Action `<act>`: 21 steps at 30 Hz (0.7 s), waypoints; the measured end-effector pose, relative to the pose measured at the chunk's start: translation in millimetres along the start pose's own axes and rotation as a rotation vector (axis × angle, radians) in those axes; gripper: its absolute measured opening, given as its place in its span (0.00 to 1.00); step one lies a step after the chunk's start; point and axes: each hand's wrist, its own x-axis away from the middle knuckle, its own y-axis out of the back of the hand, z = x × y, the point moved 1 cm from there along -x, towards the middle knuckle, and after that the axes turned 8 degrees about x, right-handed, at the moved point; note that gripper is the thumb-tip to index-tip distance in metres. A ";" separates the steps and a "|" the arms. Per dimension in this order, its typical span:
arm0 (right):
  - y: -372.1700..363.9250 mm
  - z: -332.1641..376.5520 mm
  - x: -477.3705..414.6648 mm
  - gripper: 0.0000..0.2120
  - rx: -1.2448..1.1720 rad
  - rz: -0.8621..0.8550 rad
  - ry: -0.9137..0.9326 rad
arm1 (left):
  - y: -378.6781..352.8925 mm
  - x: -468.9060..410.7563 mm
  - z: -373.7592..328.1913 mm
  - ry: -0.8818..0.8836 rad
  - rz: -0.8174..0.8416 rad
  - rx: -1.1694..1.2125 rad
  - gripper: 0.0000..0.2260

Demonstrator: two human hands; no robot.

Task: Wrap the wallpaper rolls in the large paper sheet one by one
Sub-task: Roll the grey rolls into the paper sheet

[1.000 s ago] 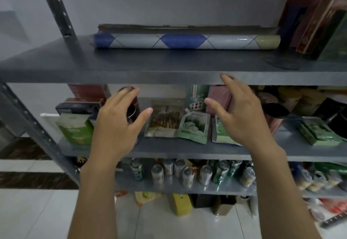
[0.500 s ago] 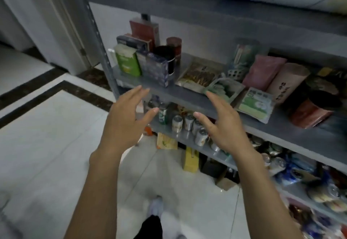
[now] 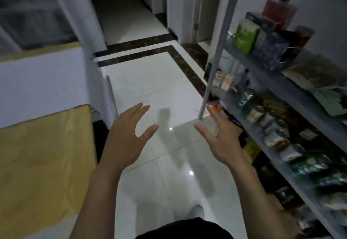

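Both my hands hang in front of me over the white tiled floor, fingers spread and holding nothing. My left hand is at centre left, my right hand at centre right, close to the shelf's upright post. A large yellow-brown paper sheet lies on a white-covered table at the left. No wallpaper roll shows in the head view now.
A grey metal shelf rack runs along the right, stocked with boxes, packets and several cans. The glossy tiled floor with a dark border leads to a doorway at the back. The table's white cloth fills the left.
The view has swung left and down, away from the shelf top where the blue-diamond roll lay. That roll has left the view and the table with the paper sheet has come in. My hands stayed empty.
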 end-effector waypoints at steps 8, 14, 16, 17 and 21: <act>-140.3 133.7 66.7 0.34 -0.027 0.234 0.249 | 140.0 154.1 93.6 0.198 -0.332 -0.131 0.25; -221.0 209.4 119.7 0.34 -0.052 0.453 0.396 | 212.4 274.5 138.1 0.437 -0.555 -0.081 0.23; -241.8 228.0 130.2 0.34 -0.050 0.526 0.434 | 227.3 305.9 148.4 0.514 -0.613 -0.123 0.23; -251.8 236.2 133.2 0.34 -0.048 0.562 0.451 | 233.3 318.6 152.4 0.552 -0.644 -0.138 0.23; -289.5 267.6 134.4 0.32 -0.013 0.694 0.554 | 251.8 350.7 160.8 0.660 -0.786 -0.148 0.22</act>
